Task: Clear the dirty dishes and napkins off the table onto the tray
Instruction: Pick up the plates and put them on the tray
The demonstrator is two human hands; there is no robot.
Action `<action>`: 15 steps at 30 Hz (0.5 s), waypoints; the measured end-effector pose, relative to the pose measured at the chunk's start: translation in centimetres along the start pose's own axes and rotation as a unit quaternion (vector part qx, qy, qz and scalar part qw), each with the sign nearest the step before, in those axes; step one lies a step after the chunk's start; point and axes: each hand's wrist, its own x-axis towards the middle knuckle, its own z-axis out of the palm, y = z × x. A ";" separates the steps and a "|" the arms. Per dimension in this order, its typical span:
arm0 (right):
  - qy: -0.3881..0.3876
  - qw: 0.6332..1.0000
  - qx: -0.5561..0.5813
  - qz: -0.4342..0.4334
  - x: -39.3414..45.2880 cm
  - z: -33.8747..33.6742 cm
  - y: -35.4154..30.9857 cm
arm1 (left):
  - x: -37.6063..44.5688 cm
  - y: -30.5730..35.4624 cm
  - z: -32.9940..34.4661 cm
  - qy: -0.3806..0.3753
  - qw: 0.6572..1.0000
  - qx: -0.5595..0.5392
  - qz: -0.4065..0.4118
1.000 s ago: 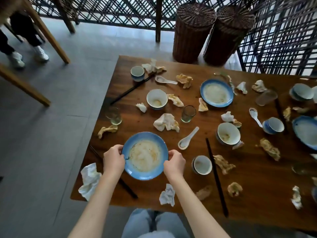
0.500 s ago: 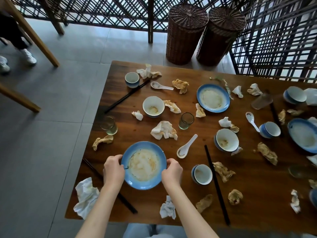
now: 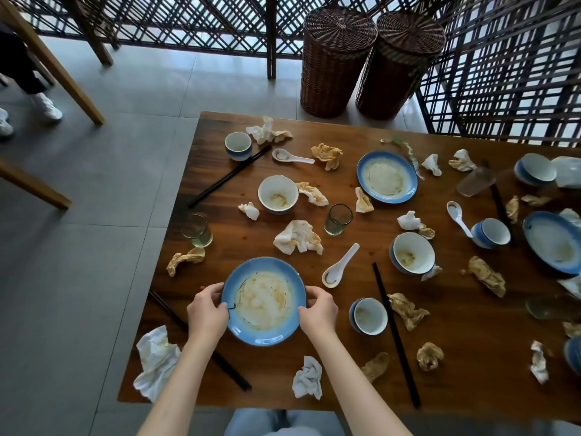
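Blue-rimmed plate (image 3: 263, 301), lower centre of frame, on wooden table (image 3: 456, 357) near its front edge; glazed ceramic, judged rigid, moderately heavy, breakable, slick where smeared with sauce. Left hand (image 3: 206, 313) curled on left rim, right hand (image 3: 318, 309) curled on right rim, both gripping opposite edges; clean outer rim judged the safest hold, kept level. Just right: white soup spoon (image 3: 339, 265) and small cup (image 3: 368, 316), both hard and chip-prone. Below: crumpled white napkin (image 3: 308, 377), soft, light, best pinched or bunched. Left of centre: drinking glass (image 3: 196, 231), smooth, fragile, near table edge. Black chopsticks (image 3: 395, 333) right of cup, thin, liable to roll. No tray in view
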 end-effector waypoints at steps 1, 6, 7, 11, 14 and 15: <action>0.002 1.000 0.006 -0.007 0.0 -0.4 -0.1 | -0.1 0.3 -0.2 0.001 1.000 -0.006 0.008; 0.019 0.997 0.046 -0.055 0.4 -4.8 -2.0 | -0.8 4.3 -1.4 -0.003 0.996 -0.043 0.079; 0.023 0.996 0.059 -0.063 0.6 -6.0 -2.6 | -1.0 5.6 -1.4 -0.003 0.994 -0.049 0.095; 0.019 0.990 0.104 -0.089 2.0 -11.8 -5.1 | -1.7 11.3 -0.4 -0.004 0.986 -0.072 0.151; 0.029 0.988 0.109 -0.108 4.3 -16.8 -6.8 | -1.7 16.1 1.8 -0.007 0.979 -0.079 0.187; 0.032 0.987 0.112 -0.113 5.3 -18.5 -7.2 | -1.5 17.9 2.8 -0.009 0.978 -0.082 0.194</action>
